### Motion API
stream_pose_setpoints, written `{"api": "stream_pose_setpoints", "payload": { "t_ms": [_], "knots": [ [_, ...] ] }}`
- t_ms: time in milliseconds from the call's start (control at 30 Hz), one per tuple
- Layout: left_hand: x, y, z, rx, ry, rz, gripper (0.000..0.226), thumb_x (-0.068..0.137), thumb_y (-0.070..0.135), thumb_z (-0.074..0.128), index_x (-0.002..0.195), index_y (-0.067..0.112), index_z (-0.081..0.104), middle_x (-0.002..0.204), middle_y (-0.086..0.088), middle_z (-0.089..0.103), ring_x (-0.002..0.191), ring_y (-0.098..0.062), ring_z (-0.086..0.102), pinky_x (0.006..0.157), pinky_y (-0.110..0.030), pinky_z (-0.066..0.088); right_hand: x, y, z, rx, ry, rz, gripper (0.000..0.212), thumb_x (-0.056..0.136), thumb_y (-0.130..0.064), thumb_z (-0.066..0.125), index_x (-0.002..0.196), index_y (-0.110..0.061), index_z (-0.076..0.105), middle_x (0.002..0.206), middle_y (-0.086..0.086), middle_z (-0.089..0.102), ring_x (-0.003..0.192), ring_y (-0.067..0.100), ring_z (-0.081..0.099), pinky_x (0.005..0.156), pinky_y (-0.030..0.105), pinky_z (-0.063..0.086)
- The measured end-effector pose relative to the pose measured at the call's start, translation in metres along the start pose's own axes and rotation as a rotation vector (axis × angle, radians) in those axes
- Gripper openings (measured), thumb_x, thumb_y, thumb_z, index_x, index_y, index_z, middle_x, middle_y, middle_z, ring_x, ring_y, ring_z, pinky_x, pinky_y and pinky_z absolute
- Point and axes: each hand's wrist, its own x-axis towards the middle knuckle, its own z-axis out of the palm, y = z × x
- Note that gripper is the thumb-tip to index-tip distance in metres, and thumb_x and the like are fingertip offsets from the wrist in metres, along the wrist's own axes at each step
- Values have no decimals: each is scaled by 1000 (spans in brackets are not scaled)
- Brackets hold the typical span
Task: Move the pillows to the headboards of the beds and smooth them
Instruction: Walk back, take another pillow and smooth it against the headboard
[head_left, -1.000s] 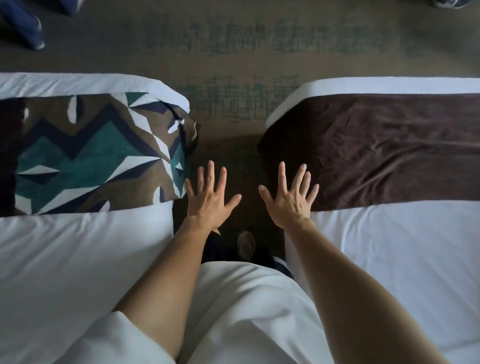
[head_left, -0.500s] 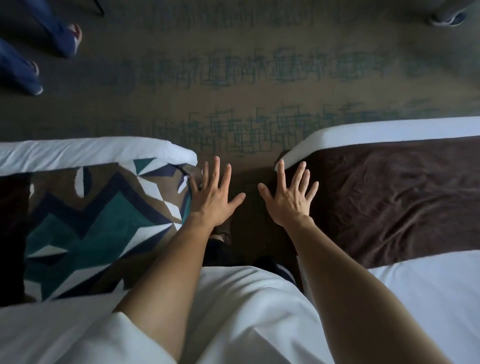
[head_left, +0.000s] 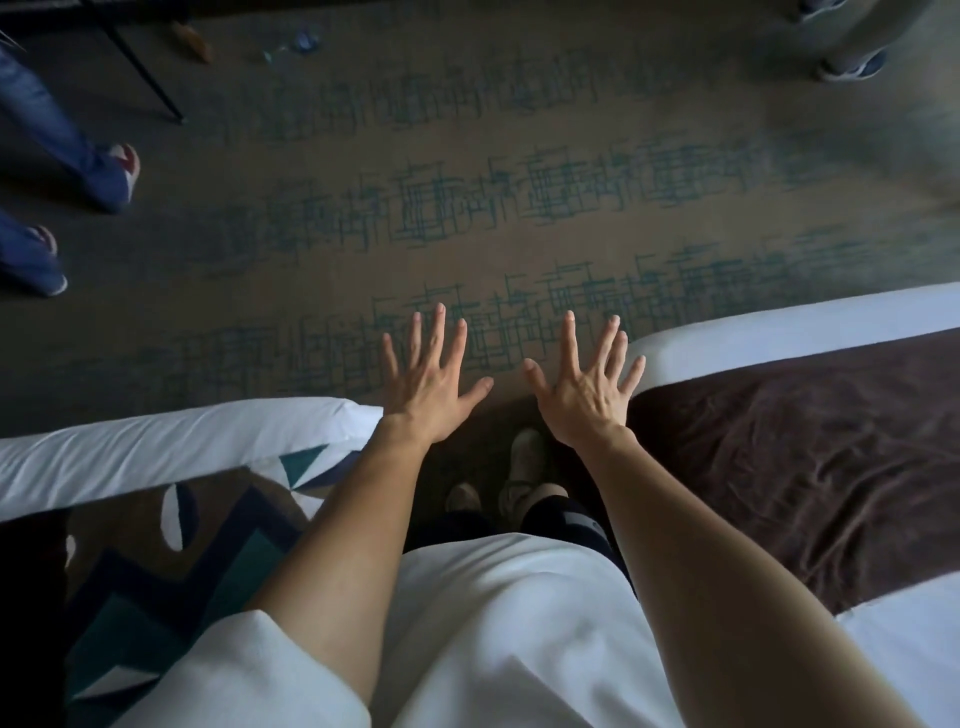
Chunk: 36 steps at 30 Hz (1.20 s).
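I hold left hand (head_left: 431, 387) and right hand (head_left: 584, 392) spread, empty | no pillows visible | left bed (head_left: 156, 452) nearer left hand

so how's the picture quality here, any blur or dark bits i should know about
Head view: dim overall, the carpet murky. The far corners smear, notably the shoes at top right. Wide-angle bending curves the bed edges. Both hands, left hand and right hand, are sharp, open and evenly lit. The white bedding is brightest, no glare.
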Motion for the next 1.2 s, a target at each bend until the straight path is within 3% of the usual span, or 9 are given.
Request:
{"api": "stream_pose_setpoints", "payload": {
  "t_ms": [533,900,1200],
  "knots": [
    [185,68,-74,9,-7,-4,87,97,76,21,162,29,-12,165,-2,-34,153,-29,-28,119,-65,-13,177,29,-79,33,5,18,84,95,-79,10,159,-36,-21,165,21,-28,156,38,-18,121,60,-13],
    [292,123,-121,76,-19,135,86,97,76,19,161,30,-13,165,-1,-34,154,-30,-26,120,-66,-11,258,56,-134,56,18,108,84,94,-79,9,159,-35,-21,165,21,-27,155,38,-19,122,62,-12],
    [422,164,-183,144,-23,319,86,97,76,19,162,29,-11,166,-2,-30,154,-30,-25,120,-66,-12,352,72,-192,151,88,283,84,94,-79,11,159,-37,-20,165,20,-29,155,38,-21,121,62,-13]
  ]
}}
